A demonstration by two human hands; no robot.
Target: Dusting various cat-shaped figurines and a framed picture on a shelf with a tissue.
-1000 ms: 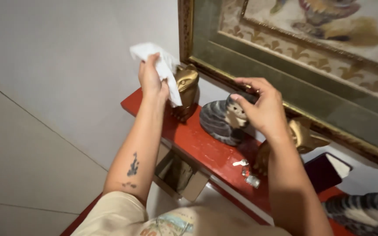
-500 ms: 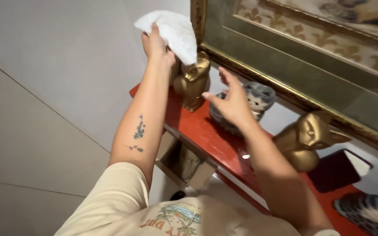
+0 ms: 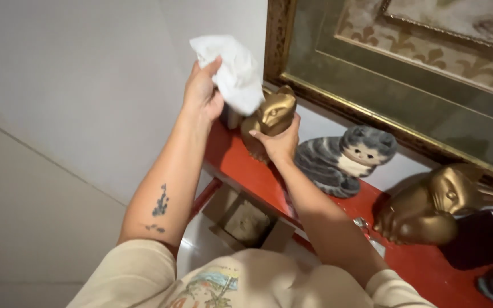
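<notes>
My left hand (image 3: 202, 91) holds a crumpled white cloth (image 3: 229, 68) up against the head of a small gold cat figurine (image 3: 272, 117). That figurine stands at the left end of a red shelf (image 3: 241, 171). My right hand (image 3: 279, 142) grips the figurine's body from the front. A grey striped cat figurine (image 3: 343, 159) lies just right of it, untouched.
A larger gold cat figurine (image 3: 429, 208) sits further right, beside a dark maroon box (image 3: 480, 242). A big gilt-framed picture (image 3: 383, 85) leans on the white wall behind the shelf. An open cardboard box (image 3: 246, 219) lies on the floor below the shelf.
My right hand left the grey striped cat and moved left onto the small gold cat. My left hand with the cloth stayed at that figurine's head. The view shifted right.
</notes>
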